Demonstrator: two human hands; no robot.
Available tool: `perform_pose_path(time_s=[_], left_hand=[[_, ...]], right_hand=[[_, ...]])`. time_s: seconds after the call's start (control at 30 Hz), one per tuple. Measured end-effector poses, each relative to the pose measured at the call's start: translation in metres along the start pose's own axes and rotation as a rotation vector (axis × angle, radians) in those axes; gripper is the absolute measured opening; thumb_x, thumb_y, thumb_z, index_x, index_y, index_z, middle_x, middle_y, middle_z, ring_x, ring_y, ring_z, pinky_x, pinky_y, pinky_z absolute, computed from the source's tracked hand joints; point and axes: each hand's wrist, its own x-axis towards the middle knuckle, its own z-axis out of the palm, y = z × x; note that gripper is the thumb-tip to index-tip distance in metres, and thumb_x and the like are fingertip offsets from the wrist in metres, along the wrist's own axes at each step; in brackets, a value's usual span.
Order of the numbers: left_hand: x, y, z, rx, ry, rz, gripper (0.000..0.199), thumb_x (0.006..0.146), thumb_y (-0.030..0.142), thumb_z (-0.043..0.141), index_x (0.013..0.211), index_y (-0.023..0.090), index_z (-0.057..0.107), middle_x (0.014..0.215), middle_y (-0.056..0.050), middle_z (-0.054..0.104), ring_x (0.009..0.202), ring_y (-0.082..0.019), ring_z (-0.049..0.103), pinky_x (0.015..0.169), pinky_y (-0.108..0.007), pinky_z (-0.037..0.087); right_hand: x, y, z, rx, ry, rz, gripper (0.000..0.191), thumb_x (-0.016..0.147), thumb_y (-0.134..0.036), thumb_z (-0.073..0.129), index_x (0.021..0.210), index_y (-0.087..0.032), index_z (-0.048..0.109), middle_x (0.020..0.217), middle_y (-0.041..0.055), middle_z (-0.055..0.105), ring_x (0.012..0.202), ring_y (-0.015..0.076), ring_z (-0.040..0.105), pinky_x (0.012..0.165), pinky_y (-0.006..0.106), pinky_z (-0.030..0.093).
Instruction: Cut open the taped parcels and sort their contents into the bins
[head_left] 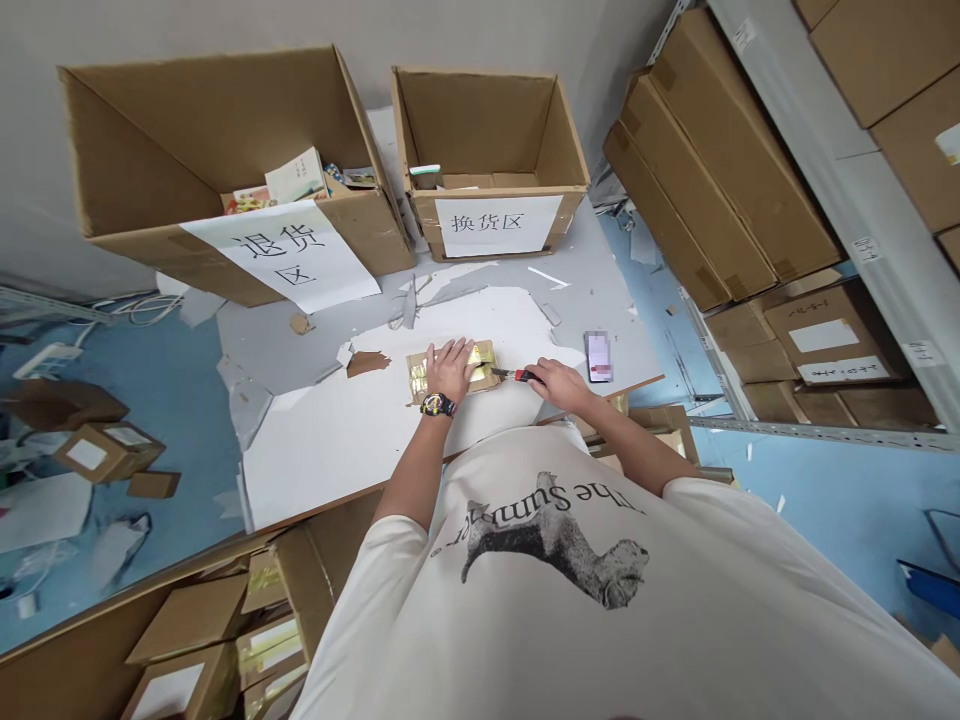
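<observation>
A small cardboard box (417, 372) bound with shiny yellowish tape lies on the white table (315, 450). My left hand (448, 370) rests flat across its top, fingers stretched out and a little apart, with a watch (437, 404) at the wrist. To the right, my right hand (561, 385) is closed around a red and black utility knife (523, 376). The blade points left and reaches the box's right end; whether it has entered the cardboard is too small to tell.
Two open cartons with paper signs, one larger (150, 235) holding booklets, one smaller (420, 225), stand along the back. A phone (598, 356) lies near the table's right edge. Torn paper covers parts of the tabletop. Shelving with boxes (814, 320) is at the right; more boxes (191, 615) sit below the front edge.
</observation>
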Motion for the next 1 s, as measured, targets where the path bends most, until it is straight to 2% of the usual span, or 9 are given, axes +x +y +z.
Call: perform_pose_path(time_s=[0.23,0.47,0.6,0.73,0.83,0.9,1.0], left_hand=[[0.001,0.0,0.0,-0.028,0.021,0.008,0.068,0.111,0.036,0.052,0.179,0.031,0.061,0.177,-0.009,0.066,0.168,-0.037,0.057,0.15,-0.064,0.018],[0.001,0.002,-0.001,-0.018,0.021,0.027,0.065,0.114,0.036,0.049,0.176,0.029,0.064,0.176,-0.011,0.067,0.165,-0.036,0.058,0.149,-0.062,0.021],[0.002,0.006,-0.002,-0.021,0.037,0.007,0.062,0.114,0.037,0.049,0.173,0.029,0.067,0.173,-0.011,0.07,0.163,-0.036,0.06,0.148,-0.062,0.023],[0.001,0.007,-0.002,-0.053,0.052,-0.002,0.058,0.116,0.04,0.045,0.166,0.03,0.073,0.169,-0.01,0.073,0.161,-0.035,0.062,0.147,-0.06,0.027],[0.001,0.005,0.001,-0.063,0.066,0.001,0.059,0.117,0.044,0.045,0.168,0.028,0.072,0.171,-0.012,0.071,0.163,-0.036,0.06,0.147,-0.06,0.026],[0.002,0.003,0.004,-0.063,0.073,0.016,0.06,0.117,0.047,0.048,0.169,0.025,0.071,0.174,-0.014,0.068,0.165,-0.037,0.059,0.148,-0.062,0.024],[0.004,0.0,0.006,-0.074,0.073,0.072,0.061,0.114,0.051,0.057,0.167,0.025,0.072,0.176,-0.015,0.066,0.166,-0.038,0.058,0.149,-0.066,0.02]], right_hand=[[0.013,-0.009,-0.003,-0.134,0.004,0.01,0.041,0.124,-0.038,0.05,0.153,-0.023,0.074,0.139,0.0195,0.075,0.123,0.0369,0.065,0.098,0.043,0.052],[0.026,-0.009,-0.002,-0.171,0.022,-0.029,0.043,0.121,-0.031,0.052,0.158,-0.021,0.07,0.147,0.0245,0.072,0.13,0.0424,0.061,0.106,0.05,0.049],[0.034,0.003,-0.004,-0.202,0.018,-0.026,0.045,0.121,-0.031,0.052,0.161,-0.021,0.069,0.15,0.025,0.071,0.131,0.0426,0.059,0.108,0.051,0.047],[0.045,0.032,-0.023,-0.196,0.129,0.109,0.048,0.121,-0.033,0.05,0.165,-0.018,0.065,0.15,0.0269,0.07,0.13,0.0423,0.058,0.106,0.05,0.05],[0.051,0.053,-0.041,-0.122,0.205,0.195,0.048,0.121,-0.036,0.051,0.162,-0.017,0.067,0.148,0.0282,0.069,0.13,0.0441,0.06,0.108,0.053,0.053],[0.053,0.058,-0.047,0.009,0.271,0.258,0.045,0.121,-0.039,0.054,0.156,-0.017,0.071,0.146,0.026,0.07,0.128,0.0424,0.065,0.107,0.052,0.056],[0.054,0.047,-0.038,0.478,0.391,0.428,0.037,0.118,-0.049,0.06,0.138,-0.021,0.074,0.124,0.0154,0.076,0.105,0.0304,0.073,0.094,0.044,0.065]])
